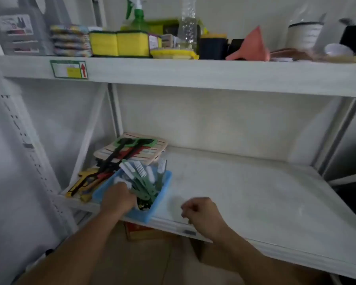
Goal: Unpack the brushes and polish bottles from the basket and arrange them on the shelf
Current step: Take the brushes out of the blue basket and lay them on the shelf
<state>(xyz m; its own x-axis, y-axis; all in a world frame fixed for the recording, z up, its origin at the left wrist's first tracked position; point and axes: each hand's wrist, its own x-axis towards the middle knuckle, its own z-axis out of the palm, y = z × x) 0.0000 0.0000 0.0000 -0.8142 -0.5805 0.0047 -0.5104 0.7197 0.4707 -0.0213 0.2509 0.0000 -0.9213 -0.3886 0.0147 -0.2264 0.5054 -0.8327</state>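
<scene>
A blue plastic basket [162, 194] sits at the front left of the lower white shelf [245, 192]. It holds several green-handled brushes [146, 182] with white bristles pointing up and back. My left hand [118, 199] reaches into the basket's near side, fingers curled around something white among the brush handles; the grip itself is hidden by the back of the hand. My right hand [201, 212] hovers over the shelf's front edge just right of the basket, fingers loosely curled with nothing in them. No polish bottles are visible.
Behind the basket lie striped pot holders [132, 153] with black, red and green long-handled tools [119, 159] and yellow items [84, 177]. The upper shelf [193, 73] carries sponges [119, 44], a green spray bottle [137, 17], a pink funnel [253, 44] and containers. An upright post [115, 110] stands left.
</scene>
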